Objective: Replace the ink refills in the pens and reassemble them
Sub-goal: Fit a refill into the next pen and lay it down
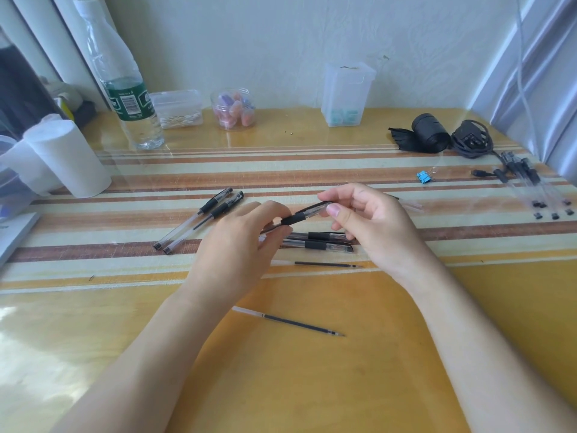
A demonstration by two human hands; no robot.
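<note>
Step in hand: one pen (300,216) held clear of the tabletop (312,385), tilted, capped end up and to the right.

Left hand (246,235): fingers curled round the clear barrel end. Right hand (368,220): thumb and fingers pinching the capped end, just past the black grip.

We judge this to be a cap coming off or going on. Which of the two we cannot tell.

Two more pens (318,241) lie side by side directly under the hands. Another pair of pens (199,220) lies apart to the left, capped, possibly finished. One loose refill (327,264) lies just in front of the pens under the hands, and a second refill (290,322) lies nearer us on the bare wood.

Next move, as we judge it:
- If opening, pull the ends straight apart, then unscrew the grip section to reach the refill.
- If closing, press the cap home and set the pen aside.
- Keep the barrel steady in the left hand.
</note>
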